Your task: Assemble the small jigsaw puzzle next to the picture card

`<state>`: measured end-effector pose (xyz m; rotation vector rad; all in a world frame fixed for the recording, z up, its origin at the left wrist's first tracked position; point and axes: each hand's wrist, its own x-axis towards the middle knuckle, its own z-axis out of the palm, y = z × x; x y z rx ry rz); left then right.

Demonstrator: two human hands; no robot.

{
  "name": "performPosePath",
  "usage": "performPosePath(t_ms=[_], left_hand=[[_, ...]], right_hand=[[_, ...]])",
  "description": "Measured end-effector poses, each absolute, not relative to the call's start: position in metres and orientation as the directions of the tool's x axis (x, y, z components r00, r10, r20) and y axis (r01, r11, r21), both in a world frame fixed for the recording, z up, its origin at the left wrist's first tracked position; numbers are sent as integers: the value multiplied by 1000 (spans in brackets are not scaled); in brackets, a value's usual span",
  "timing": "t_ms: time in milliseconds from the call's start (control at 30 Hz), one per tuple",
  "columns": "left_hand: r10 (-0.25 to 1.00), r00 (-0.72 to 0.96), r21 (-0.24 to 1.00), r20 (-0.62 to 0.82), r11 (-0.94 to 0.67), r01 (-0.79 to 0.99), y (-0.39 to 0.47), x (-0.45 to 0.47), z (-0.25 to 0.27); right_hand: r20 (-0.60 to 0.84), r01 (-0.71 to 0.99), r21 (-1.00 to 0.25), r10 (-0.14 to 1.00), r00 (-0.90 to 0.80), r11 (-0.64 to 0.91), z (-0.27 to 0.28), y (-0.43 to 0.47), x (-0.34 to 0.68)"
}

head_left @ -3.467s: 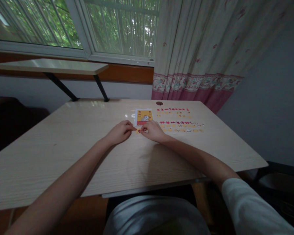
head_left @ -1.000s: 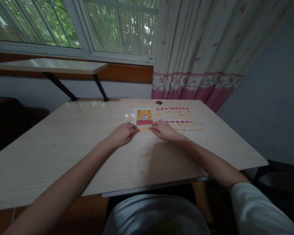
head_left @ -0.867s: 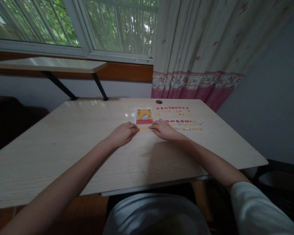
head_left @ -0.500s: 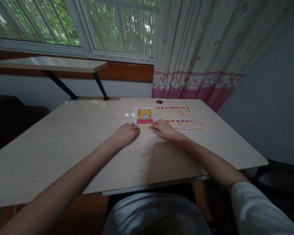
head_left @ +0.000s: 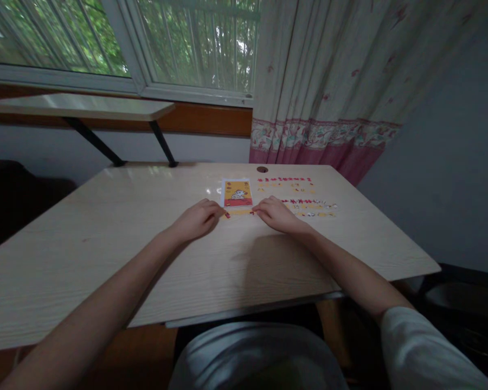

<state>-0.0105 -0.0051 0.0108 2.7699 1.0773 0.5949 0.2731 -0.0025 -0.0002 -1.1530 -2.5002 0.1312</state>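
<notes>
A picture card (head_left: 238, 195) with a white cartoon animal on yellow and red lies flat on the desk. Just below it runs a short row of yellow jigsaw puzzle pieces (head_left: 239, 212). At the left end of that row, the pinched fingertips of my left hand (head_left: 200, 218) press on a small dark red puzzle piece (head_left: 228, 215). My right hand (head_left: 274, 213) is at the right end, its fingers curled together on another small red-marked puzzle piece (head_left: 252, 213). The fingers partly cover both pieces.
Right of the card lie rows of loose puzzle pieces, with a red row (head_left: 287, 179) at the back and yellow-and-white pieces (head_left: 319, 214) nearer. A cable hole (head_left: 262, 169) is at the desk's (head_left: 117, 227) back edge. A raised shelf (head_left: 106, 107) stands at back left.
My left hand has drawn back slightly to the left, uncovering a red piece at the row's left end. My right hand has barely moved. The view has shifted a little.
</notes>
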Motion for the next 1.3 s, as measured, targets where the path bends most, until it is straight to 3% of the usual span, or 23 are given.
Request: performPosePath(t_ms=[567, 833, 1100, 1200, 1300], left_hand=[[646, 727, 13, 234, -750, 662, -3, -15, 12], [632, 735, -18, 245, -756, 655, -4, -14, 12], [630, 765, -266, 134, -721, 640, -17, 1, 24], [639, 756, -248, 143, -716, 652, -17, 1, 23], [657, 732, -141, 180, -720, 680, -13, -4, 18]], right_hand=[[272, 718, -193, 740, -615, 668, -3, -1, 275], [265, 724, -202, 749, -607, 659, -1, -3, 274], [255, 726, -203, 751, -609, 657, -2, -2, 273], [266, 724, -205, 749, -607, 659, 0, -3, 273], [285, 712, -208, 738, -612, 671, 2, -3, 276]])
